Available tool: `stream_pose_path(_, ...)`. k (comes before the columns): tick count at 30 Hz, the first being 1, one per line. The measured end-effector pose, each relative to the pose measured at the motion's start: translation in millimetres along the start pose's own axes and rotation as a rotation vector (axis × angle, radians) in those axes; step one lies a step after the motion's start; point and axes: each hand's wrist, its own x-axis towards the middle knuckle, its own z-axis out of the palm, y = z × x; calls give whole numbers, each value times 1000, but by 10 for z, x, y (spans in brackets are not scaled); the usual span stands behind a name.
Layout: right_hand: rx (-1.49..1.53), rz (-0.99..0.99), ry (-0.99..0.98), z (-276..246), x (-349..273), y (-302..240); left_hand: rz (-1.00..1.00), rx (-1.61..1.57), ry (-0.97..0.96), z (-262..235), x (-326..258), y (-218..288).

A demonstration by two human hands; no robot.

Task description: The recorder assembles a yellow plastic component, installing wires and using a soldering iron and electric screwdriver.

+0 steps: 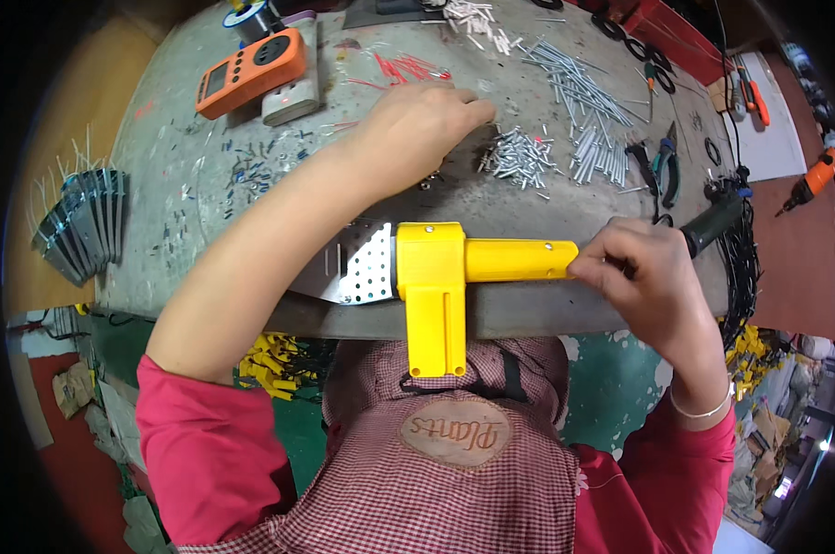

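Note:
A yellow plastic tool housing [431, 263] with a side arm and a downward grip lies at the table's near edge, its grip jutting over the edge. From its left side a perforated metal plate [369, 268] sticks out, partly hidden behind my left forearm. My right hand [646, 277] pinches the tip of the yellow side arm between thumb and fingers. Farther off, my left hand [422, 125] is curled low over the tabletop, just left of a pile of short silver screws [521, 157]. Its fingertips are mostly hidden, so what they hold does not show.
Long screws [579, 78], red-sleeved wires [408, 67] and white pieces [477, 23] lie at the back. An orange meter [251, 74] rests on a power strip at back left. Pliers [665, 171] and a dark cylindrical tool [717, 224] lie right; fanned metal plates [83, 222] stand left.

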Motion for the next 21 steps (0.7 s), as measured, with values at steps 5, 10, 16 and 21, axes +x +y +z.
stream_pose_path(5, -144, -136, 67, 190, -59, -40, 62, 15, 51, 8, 25, -13)
stream_pose_path(10, -272, -151, 118, 286, -22, -123, -175, -303, 88, -521, -282, 341)
stream_pose_path(16, -139, -89, 129, 270, -39, -1, -262, -655, 54, -887, -1066, 978)
stream_pose_path(21, -226, -131, 126, 325, 11, 11, -226, -631, 122, -733, -1386, 1258)
